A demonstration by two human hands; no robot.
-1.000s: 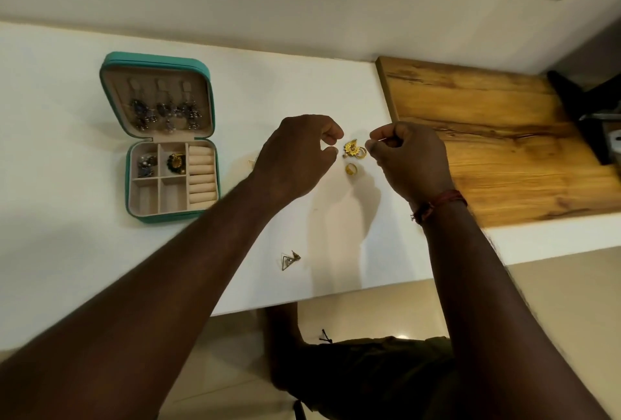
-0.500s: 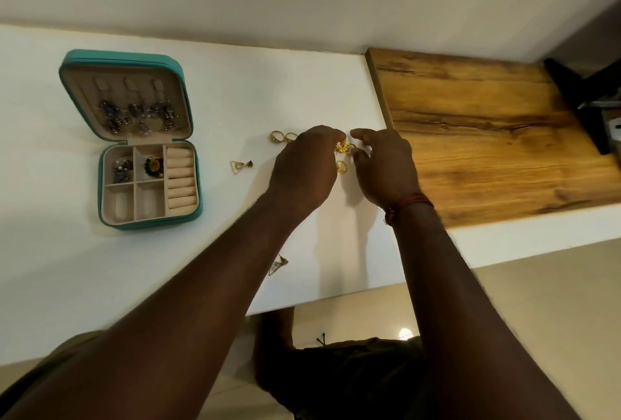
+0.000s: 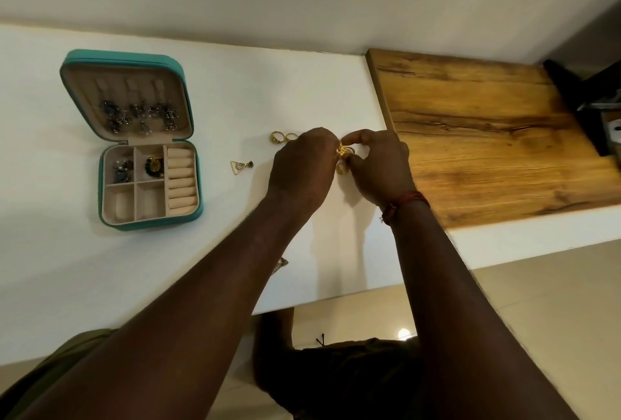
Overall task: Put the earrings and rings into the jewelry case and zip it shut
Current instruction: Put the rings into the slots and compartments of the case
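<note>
A teal jewelry case (image 3: 80, 63) lies open at the left of the white table, with dark earrings hung in its lid and two more pieces in its upper compartments. My left hand (image 3: 302, 167) and my right hand (image 3: 379, 167) meet over the table's middle, both pinching a small gold earring (image 3: 342, 150) between fingertips. A gold ring (image 3: 341, 169) lies just below it. Two gold rings (image 3: 281, 138) sit left of my left hand. One triangular earring (image 3: 239, 166) lies between the case and my hands; another (image 3: 280, 265) peeks out beside my left forearm.
A wooden board (image 3: 487, 137) covers the table's right part, close to my right hand. A dark object (image 3: 584, 100) stands at the far right edge. The wall runs along the back. The table's front edge (image 3: 336, 300) is near my forearms.
My hands have closed together around the gold earring and now both pinch it. The view has shifted, so the case sits further left.
</note>
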